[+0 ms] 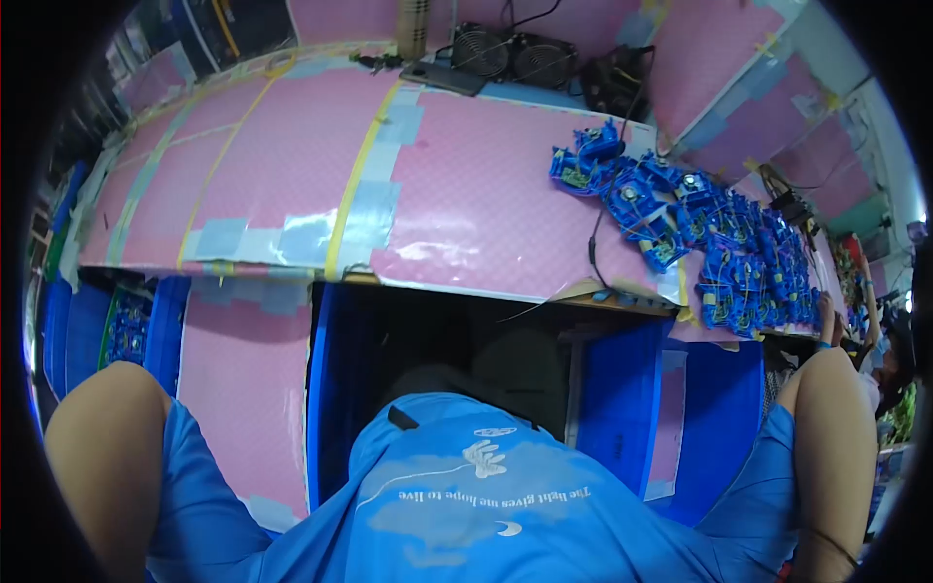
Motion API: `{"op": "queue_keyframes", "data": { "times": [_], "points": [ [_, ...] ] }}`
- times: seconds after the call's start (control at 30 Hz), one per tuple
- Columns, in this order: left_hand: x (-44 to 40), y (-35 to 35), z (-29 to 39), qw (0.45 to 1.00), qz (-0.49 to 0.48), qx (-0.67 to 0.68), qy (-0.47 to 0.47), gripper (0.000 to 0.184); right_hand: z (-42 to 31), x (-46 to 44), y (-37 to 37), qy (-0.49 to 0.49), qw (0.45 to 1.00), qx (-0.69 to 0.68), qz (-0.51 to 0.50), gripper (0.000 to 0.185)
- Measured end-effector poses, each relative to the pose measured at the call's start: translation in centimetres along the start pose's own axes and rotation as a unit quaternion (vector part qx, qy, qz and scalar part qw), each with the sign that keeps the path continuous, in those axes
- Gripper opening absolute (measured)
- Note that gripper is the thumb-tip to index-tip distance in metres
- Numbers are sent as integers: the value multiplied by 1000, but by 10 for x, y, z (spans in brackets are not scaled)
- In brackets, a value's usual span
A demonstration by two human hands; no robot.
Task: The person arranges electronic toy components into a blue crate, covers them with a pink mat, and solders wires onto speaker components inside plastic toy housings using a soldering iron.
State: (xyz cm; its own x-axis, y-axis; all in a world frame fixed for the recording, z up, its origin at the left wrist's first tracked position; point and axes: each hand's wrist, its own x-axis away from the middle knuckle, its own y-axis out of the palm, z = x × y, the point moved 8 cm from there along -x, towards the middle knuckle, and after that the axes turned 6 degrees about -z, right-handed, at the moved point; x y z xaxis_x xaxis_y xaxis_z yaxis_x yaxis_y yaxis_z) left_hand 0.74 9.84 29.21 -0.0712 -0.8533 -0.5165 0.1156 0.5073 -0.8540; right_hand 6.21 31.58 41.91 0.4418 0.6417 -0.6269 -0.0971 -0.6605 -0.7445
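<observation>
Neither of my hands shows. My left arm (102,466) bends at the elbow and runs down out of the lower left edge. On the other side my right arm (834,457) is bent the same way, a thin dark band near the bottom of the frame, with the hand cut off. In front of me stands a workbench covered in pink sheeting (486,194), patched with pale blue and yellow tape. Many blue plastic assemblies with wires and small boards (646,209) are heaped on its right side, out of reach of any visible hand of mine.
At the back are two black fans (510,56), a dark flat phone-like object (442,78) and a beige cylinder (412,29). Blue bins (617,408) stand below the bench edge; a left one holds more blue parts (127,328). Another person's arm (868,306) shows at far right.
</observation>
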Motion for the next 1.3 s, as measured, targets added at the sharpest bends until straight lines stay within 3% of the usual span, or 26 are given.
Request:
{"op": "queue_keyframes", "data": {
  "times": [0.47,0.87,1.17,1.3],
  "points": [
    [-23,-9,-11,999,14,36,-16,31,-7,11,-9,-11,995,100,0,48],
    [-31,-6,-54,998,55,18,-15,31,-36,30,17,-82,967,239,-29,44],
    [-24,-17,-61,993,96,18,-71,30,-22,40,10,-90,962,258,11,41],
    [-33,-7,-70,990,129,36,-46,30,-17,46,12,-93,956,276,23,40]
  ]
}}
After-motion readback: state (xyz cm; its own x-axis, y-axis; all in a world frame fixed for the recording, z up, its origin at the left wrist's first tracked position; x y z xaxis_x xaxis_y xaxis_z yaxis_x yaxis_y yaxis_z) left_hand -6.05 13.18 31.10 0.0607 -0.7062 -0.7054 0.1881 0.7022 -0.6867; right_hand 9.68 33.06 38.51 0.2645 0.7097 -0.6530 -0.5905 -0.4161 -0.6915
